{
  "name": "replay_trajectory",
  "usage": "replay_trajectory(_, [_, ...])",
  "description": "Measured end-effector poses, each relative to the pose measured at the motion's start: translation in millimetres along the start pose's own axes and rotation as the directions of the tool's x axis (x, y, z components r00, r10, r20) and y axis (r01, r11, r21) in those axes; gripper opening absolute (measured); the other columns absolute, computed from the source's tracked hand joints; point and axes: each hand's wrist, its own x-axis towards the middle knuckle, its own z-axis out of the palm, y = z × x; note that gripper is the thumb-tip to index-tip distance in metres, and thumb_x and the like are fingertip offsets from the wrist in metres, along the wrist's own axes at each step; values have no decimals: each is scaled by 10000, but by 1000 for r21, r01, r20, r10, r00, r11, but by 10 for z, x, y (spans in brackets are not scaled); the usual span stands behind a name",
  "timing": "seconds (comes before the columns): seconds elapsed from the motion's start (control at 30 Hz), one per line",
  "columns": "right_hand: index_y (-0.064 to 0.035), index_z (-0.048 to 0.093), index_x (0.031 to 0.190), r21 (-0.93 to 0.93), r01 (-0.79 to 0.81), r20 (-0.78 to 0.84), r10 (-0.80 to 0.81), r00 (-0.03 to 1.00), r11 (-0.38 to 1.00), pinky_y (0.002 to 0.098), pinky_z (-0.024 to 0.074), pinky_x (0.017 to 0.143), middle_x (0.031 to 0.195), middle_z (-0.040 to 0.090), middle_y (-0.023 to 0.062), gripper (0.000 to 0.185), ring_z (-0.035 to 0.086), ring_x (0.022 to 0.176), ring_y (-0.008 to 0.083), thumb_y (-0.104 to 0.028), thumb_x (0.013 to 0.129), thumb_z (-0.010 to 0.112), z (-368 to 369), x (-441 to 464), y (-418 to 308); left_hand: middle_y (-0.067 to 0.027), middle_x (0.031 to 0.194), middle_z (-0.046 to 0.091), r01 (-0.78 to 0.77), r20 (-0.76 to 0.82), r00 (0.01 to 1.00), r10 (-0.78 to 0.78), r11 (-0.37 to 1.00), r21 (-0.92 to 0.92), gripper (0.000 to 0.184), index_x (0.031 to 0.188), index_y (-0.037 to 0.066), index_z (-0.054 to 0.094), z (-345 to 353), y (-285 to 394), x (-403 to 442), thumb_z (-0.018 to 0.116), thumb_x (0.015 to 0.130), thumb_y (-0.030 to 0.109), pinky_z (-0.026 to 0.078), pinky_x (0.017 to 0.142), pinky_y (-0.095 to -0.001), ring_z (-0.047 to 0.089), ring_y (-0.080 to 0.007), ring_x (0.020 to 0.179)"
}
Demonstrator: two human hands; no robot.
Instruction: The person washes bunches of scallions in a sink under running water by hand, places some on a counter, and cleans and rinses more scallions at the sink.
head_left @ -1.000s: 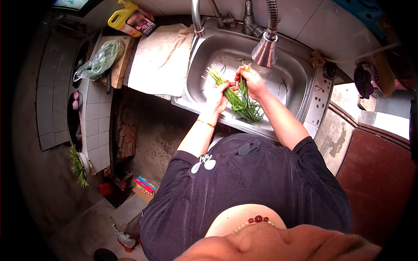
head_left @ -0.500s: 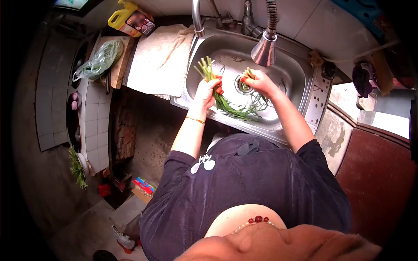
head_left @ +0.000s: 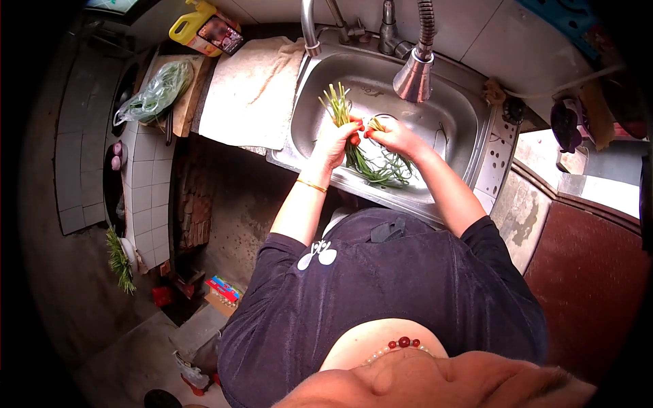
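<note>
My left hand [head_left: 335, 143] is closed around a bunch of long-stemmed greens [head_left: 338, 105] over the sink [head_left: 449, 160]. The pale cut ends stick up above the fist, and the dark thin leaves hang down below it. Close beside it, my right hand [head_left: 398, 139] pinches a smaller bunch of the same greens [head_left: 378, 124], whose leaves droop into the basin. The two hands nearly touch at the fingertips. Greens partly hide the drain, and a few loose scraps lie on the steel.
A faucet [head_left: 309, 30] and a spray head [head_left: 413, 78] hang over the basin. To the left lie a cloth [head_left: 248, 92] and a plastic bag of greens [head_left: 155, 92] on a cutting board. A phone [head_left: 221, 34] leans on a yellow jug [head_left: 190, 30].
My left hand has moved right with its bunch, towards the right hand. The right hand has shifted slightly left and down, so the gap between them has narrowed.
</note>
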Motion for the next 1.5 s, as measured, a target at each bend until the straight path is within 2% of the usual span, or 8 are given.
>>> replay_trajectory(0.37, [-8,572,872,70,232,34,-235,971,970,209,364,586,712,502,-34,133,415,646,49,-64,783,489,125,42,-201,-18,620,533,26,5,1000,-28,973,230,154,837,11,575,88,48,-36,653,729,87,371,489,-197,456,-75,495])
replay_trajectory(0.53, [12,572,867,40,-34,-98,38,994,999,214,365,602,730,534,-9,134,436,660,56,-79,796,505,99,19,-78,-39,669,552,66,87,994,-73,994,82,139,843,14,564,18,-18,-12,637,737,66,413,545,-234,480,-94,540])
replay_trajectory(0.67, [1,568,820,124,59,-272,-24,962,991,250,414,622,722,567,35,169,506,678,94,-165,793,561,2,56,-17,-68,758,570,120,143,984,-104,987,-105,146,863,28,541,-74,-72,-32,622,744,54,444,617,-279,505,-123,605])
replay_trajectory(0.93, [9,494,887,53,70,-160,-61,985,996,230,433,529,702,546,53,193,522,590,99,-152,808,567,145,184,-245,-60,774,572,160,215,968,-133,980,-115,248,982,34,526,-133,-259,-3,603,746,28,458,646,-297,535,-138,647])
replay_trajectory(1.07, [-3,502,806,411,46,-118,3,993,911,242,418,430,658,539,66,140,512,480,124,-130,803,560,150,185,-237,-73,813,589,156,187,975,-121,969,-189,260,1002,24,528,-149,-266,17,610,756,43,477,645,-289,565,-144,662])
replay_trajectory(1.4, [-70,443,894,538,157,-239,-28,971,828,242,453,493,739,534,57,95,540,663,139,-160,880,471,79,208,-175,-137,906,602,172,124,982,-141,940,-295,230,1007,0,521,-190,-238,1,570,788,48,505,759,-416,609,-289,833])
replay_trajectory(1.43, [-75,437,902,653,74,-222,97,970,754,238,457,512,717,526,54,79,536,696,149,-153,893,441,82,134,-331,-148,888,607,188,120,980,-158,932,-311,208,985,6,523,-173,-214,-8,570,789,56,504,759,-425,613,-299,806])
replay_trajectory(1.5, [-77,441,885,626,107,-230,53,972,772,230,415,471,666,490,35,83,486,552,124,-160,887,451,23,174,-269,-153,878,610,207,133,976,-173,931,-301,184,961,10,525,-194,-200,-23,570,788,55,502,769,-430,613,-302,809])
